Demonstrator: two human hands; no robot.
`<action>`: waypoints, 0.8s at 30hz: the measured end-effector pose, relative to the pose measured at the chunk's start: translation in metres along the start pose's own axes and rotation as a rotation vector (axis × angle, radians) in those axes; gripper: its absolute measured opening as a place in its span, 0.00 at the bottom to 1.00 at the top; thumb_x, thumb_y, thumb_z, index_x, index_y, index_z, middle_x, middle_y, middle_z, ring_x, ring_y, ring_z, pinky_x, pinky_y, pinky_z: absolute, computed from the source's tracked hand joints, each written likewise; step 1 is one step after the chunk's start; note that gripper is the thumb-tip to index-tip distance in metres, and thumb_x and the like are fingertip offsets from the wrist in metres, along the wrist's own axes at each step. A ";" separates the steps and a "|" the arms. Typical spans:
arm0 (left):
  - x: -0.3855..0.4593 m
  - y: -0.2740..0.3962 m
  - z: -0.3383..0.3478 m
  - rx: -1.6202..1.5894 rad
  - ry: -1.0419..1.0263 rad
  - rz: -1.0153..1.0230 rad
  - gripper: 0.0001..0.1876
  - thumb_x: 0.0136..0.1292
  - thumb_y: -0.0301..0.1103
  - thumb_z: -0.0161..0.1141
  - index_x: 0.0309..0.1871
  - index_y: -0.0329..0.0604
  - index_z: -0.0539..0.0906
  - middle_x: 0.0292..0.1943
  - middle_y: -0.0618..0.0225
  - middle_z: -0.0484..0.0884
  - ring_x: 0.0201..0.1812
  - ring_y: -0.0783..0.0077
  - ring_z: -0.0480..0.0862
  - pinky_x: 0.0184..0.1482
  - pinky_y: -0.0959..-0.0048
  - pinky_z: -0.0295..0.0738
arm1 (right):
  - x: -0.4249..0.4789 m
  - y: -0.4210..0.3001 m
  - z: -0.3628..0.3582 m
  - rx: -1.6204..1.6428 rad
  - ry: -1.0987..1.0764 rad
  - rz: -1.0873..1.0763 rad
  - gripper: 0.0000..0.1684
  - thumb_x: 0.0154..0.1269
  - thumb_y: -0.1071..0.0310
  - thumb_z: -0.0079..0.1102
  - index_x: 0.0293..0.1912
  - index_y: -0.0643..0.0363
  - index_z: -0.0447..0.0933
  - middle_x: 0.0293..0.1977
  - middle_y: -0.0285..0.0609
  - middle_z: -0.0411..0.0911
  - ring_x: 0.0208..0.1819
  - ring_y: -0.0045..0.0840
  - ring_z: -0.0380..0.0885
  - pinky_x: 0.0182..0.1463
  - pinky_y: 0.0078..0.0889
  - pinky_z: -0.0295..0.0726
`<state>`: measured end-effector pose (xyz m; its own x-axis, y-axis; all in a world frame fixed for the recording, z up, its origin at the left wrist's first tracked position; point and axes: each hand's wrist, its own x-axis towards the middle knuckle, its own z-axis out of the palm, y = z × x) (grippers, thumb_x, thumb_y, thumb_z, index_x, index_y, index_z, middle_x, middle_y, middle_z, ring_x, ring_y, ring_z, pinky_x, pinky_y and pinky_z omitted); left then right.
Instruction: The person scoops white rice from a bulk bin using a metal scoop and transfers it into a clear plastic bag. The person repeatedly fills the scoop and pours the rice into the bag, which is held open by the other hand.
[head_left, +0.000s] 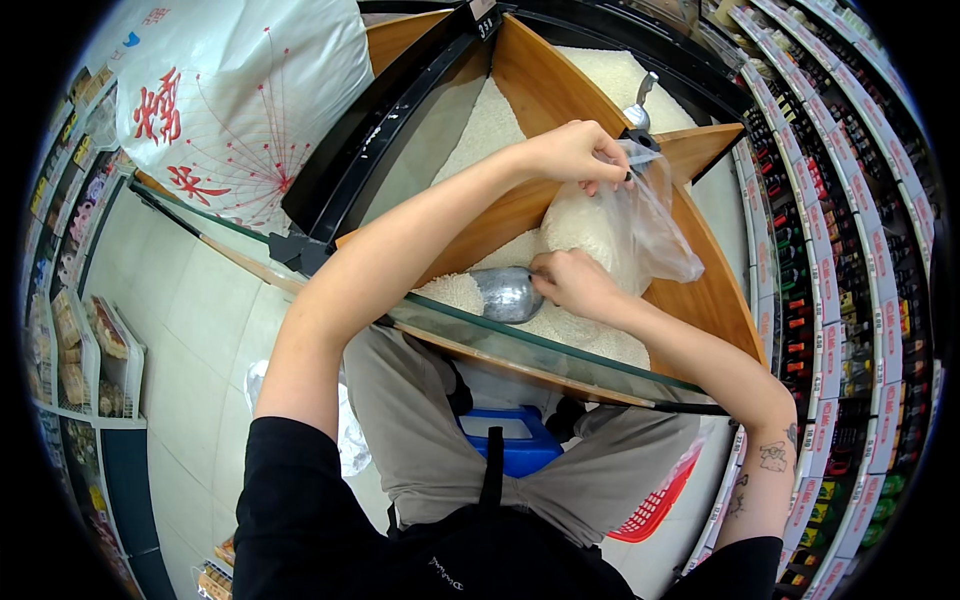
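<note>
My left hand (585, 154) pinches the top edge of a clear plastic bag (652, 217), which stands bulging with white rice in the wooden bin (709, 262). My right hand (574, 281) is closed on the handle end of a metal scoop (511, 295); its fingers hide the handle. The scoop lies in the loose rice (600, 341) near the bin's glass front, its mouth to the left with rice in it.
A glass front panel (525, 345) borders the bin. Wooden dividers (562, 75) part it from more rice, where a second scoop (640, 105) rests. A large printed white sack (240, 97) stands upper left, stocked shelves (847, 300) right. Between my legs is a blue plastic stool (517, 450); a red basket (656, 502) sits lower right.
</note>
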<state>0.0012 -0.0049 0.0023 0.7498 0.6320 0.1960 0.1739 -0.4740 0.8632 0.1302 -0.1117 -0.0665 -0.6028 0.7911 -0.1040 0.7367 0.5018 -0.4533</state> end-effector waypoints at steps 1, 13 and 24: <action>0.000 0.000 0.000 0.004 0.000 0.004 0.11 0.61 0.35 0.58 0.39 0.39 0.87 0.27 0.71 0.82 0.21 0.83 0.75 0.27 0.83 0.71 | -0.007 -0.003 -0.013 0.051 0.002 0.015 0.12 0.59 0.69 0.56 0.36 0.69 0.80 0.27 0.59 0.80 0.33 0.46 0.82 0.39 0.45 0.79; 0.000 0.004 0.000 0.010 -0.006 -0.088 0.11 0.63 0.34 0.59 0.40 0.38 0.87 0.27 0.71 0.82 0.24 0.83 0.77 0.30 0.82 0.74 | -0.066 0.024 -0.103 0.322 0.249 0.101 0.13 0.64 0.73 0.53 0.44 0.72 0.77 0.15 0.36 0.74 0.17 0.12 0.70 0.22 0.19 0.67; -0.002 0.010 0.002 -0.040 -0.025 -0.052 0.10 0.60 0.33 0.59 0.37 0.38 0.87 0.27 0.69 0.83 0.21 0.83 0.76 0.26 0.83 0.73 | -0.095 0.061 -0.166 -0.110 0.852 0.197 0.12 0.63 0.66 0.55 0.42 0.60 0.82 0.19 0.45 0.79 0.20 0.28 0.79 0.28 0.28 0.72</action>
<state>0.0027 -0.0125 0.0095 0.7563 0.6393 0.1391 0.1881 -0.4160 0.8897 0.2828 -0.0984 0.0626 -0.0600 0.8367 0.5444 0.8551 0.3245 -0.4043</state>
